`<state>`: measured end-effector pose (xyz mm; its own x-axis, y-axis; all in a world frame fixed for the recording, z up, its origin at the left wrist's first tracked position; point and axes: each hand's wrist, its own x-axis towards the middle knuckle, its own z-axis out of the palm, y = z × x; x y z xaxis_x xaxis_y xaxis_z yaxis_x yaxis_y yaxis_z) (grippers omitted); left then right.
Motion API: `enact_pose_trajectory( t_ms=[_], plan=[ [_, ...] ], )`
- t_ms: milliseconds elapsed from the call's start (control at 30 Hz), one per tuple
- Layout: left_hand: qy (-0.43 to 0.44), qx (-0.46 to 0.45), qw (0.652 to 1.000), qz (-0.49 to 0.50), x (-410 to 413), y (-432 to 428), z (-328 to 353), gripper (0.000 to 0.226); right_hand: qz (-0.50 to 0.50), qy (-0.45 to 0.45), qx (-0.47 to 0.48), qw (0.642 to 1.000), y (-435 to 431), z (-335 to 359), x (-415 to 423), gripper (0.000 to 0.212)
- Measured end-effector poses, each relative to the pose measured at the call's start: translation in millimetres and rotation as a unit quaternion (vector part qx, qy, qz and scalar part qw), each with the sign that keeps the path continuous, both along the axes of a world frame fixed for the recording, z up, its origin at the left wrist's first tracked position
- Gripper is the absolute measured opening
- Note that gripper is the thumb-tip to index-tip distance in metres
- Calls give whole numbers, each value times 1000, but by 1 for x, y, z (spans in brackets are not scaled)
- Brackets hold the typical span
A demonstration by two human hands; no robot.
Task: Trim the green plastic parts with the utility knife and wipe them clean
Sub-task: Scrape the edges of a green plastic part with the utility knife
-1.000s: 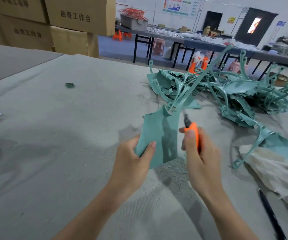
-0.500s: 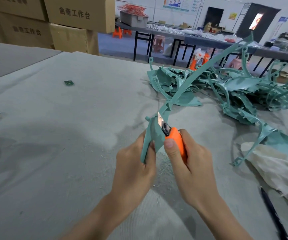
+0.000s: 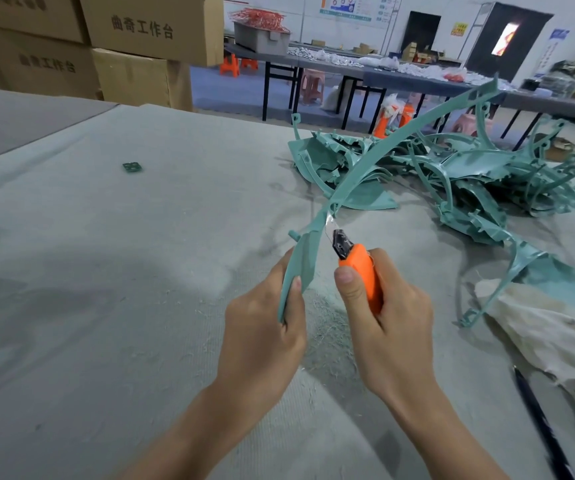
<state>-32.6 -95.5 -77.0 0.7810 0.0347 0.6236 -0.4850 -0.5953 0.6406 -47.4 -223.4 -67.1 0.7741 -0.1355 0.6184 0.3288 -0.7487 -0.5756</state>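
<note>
Green plastic part [image 3: 301, 265] held edge-on above the table [image 3: 140, 271], in front of the pile [image 3: 469, 174], long curved arm sweeping up and to the right over it. Pinched at the lower end by the left hand [image 3: 261, 327], thumb on the near face, fingers curled behind. Orange knife [image 3: 360, 271] clenched in the right hand [image 3: 390, 327], thumb pressed on the handle's back, blade [image 3: 331, 226] touching the part's edge just below a small notch. Probably mid-trim, shaving flash off that edge; wiping not yet begun, with the cloth [image 3: 538, 327] lying well to the right. Main danger: a slip. Blade close above the left thumb, so, if drawn down towards it, likely to run on into skin once freed from the plastic. Too steep an angle, and likely to dig in, gouging the edge rather than skimming it. Too much push against a thin, springy piece gripped only at one end, and likely to bend away, chatter, or twist out of the pinch. Long free arm reaching out over the pile, so apt to snag other pieces and jerk the work at a bad moment. Loose shavings [image 3: 327, 327] under the hands, easily carried onto the trimmed piece, making more to wipe.
</note>
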Motion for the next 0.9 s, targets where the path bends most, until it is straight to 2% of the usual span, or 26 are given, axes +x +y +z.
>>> enact_pose_trajectory(
  t_ms=[200,500,900],
  plan=[
    [6,-3,1000,-3,-1,1,-1,13,-26,-23,-15,999,-7,3,2,39],
    [17,-19,999,21,-2,3,0,35,122,-20,58,991,3,-2,-1,46],
    [16,-26,999,21,-3,3,0,37,181,-16,116,977,3,0,-3,63]
  ],
)
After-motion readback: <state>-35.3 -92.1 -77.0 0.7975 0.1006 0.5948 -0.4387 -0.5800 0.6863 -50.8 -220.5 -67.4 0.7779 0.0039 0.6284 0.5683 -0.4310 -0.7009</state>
